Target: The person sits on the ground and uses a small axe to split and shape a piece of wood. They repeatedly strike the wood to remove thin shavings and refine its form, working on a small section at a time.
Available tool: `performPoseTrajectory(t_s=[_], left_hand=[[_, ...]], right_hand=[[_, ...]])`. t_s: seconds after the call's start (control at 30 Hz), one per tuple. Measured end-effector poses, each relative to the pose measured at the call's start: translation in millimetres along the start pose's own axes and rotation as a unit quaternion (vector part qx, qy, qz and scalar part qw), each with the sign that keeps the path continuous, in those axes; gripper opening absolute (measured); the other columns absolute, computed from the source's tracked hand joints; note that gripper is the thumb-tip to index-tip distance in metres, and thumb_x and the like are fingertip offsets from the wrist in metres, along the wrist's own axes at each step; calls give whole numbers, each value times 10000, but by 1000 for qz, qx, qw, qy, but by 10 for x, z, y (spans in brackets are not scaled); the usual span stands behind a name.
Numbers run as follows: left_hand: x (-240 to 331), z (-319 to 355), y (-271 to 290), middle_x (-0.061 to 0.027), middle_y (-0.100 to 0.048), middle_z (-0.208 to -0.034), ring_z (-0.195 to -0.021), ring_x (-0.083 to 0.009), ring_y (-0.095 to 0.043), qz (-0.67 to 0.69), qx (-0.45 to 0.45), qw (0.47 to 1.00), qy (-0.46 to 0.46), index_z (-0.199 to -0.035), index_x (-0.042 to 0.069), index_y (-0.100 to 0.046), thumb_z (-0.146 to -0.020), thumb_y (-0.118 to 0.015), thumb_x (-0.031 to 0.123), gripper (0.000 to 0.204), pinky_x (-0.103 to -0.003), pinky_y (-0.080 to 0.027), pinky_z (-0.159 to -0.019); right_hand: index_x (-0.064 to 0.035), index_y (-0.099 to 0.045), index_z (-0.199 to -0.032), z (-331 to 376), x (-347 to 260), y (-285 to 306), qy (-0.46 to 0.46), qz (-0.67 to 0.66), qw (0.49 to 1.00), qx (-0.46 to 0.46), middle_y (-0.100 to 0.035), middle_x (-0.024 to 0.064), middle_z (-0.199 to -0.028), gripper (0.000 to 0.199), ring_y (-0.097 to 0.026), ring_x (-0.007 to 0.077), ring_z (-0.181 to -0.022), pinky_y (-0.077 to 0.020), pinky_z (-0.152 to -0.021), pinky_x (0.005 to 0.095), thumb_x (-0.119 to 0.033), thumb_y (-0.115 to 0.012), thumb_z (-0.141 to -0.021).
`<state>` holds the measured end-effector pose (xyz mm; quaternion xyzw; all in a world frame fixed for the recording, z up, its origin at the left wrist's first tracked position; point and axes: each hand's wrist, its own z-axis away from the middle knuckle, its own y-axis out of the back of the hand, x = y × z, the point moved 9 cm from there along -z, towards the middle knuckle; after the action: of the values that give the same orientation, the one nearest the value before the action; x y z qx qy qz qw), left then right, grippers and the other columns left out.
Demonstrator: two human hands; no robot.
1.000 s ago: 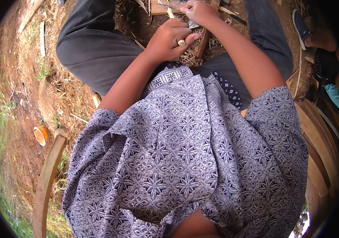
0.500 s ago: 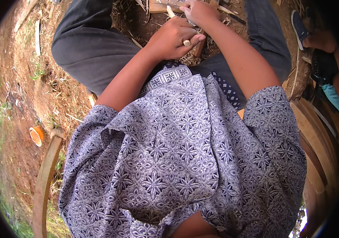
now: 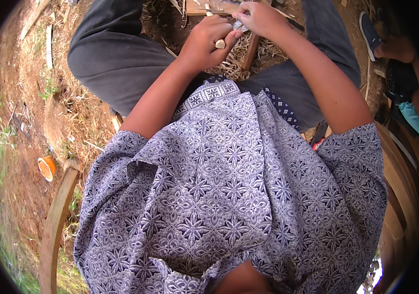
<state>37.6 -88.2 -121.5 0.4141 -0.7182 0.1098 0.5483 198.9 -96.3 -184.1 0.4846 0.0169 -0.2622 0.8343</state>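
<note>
My left hand point(image 3: 204, 43) is closed round a pale wooden stick point(image 3: 220, 44); one cut end sticks out by the thumb and the other shows past the knuckles. Just to the right, my right hand point(image 3: 261, 19) is closed on a knife, whose thin dark blade point(image 3: 214, 11) points left across the far end of the stick. Its handle is mostly hidden by the fingers. A whitish, shiny bit point(image 3: 239, 25) shows between the two hands, too small to make out. Both hands are above the ground between my bent legs.
A wooden board point(image 3: 194, 7) lies beyond my hands, and a brown wooden bar point(image 3: 251, 51) stands below them among curly shavings point(image 3: 234, 63). At left are an orange cup-like thing point(image 3: 46, 168) and a wooden pole point(image 3: 55, 235). Another person's shoed foot point(image 3: 370, 36) is at right.
My right hand has drawn back to the right and my right elbow has swung outward. My left hand has shifted slightly left with the stick. A red thing now shows beside my right sleeve.
</note>
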Motion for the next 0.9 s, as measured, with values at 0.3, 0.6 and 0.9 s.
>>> performPoseTrajectory(t_s=[0.3, 0.6, 0.9], left_hand=[[109, -84, -58, -130, -520, -724, -708, -325, -527, 12, -25, 999, -27, -778, 5, -573, -999, -636, 149, 271, -418, -444, -686], [88, -21, -108, -129, -559, -749, -755, -327, -576, -24, -63, 997, -23, -814, 16, -644, -973, -676, 152, 211, -418, -481, -696], [-42, 42, -19, -118, -574, -738, -716, -301, -564, -27, -26, 999, 10, -784, 7, -648, -954, -715, 153, 235, -402, -472, -665]], right_hand=[[-196, -771, -1089, -150, -167, -13, -32, 74, 996, 26, -745, 152, -1121, 346, -711, 363, -1028, -547, -873, 512, -457, -581, -967], [-183, -769, -1056, -631, 124, -657, -19, 13, 997, 76, -752, 155, -1082, 371, -715, 370, -986, -539, -839, 523, -486, -586, -944], [-191, -767, -1015, -125, -70, -70, 24, 16, 999, 24, -757, 165, -947, 333, -729, 363, -881, -554, -784, 511, -488, -660, -911]])
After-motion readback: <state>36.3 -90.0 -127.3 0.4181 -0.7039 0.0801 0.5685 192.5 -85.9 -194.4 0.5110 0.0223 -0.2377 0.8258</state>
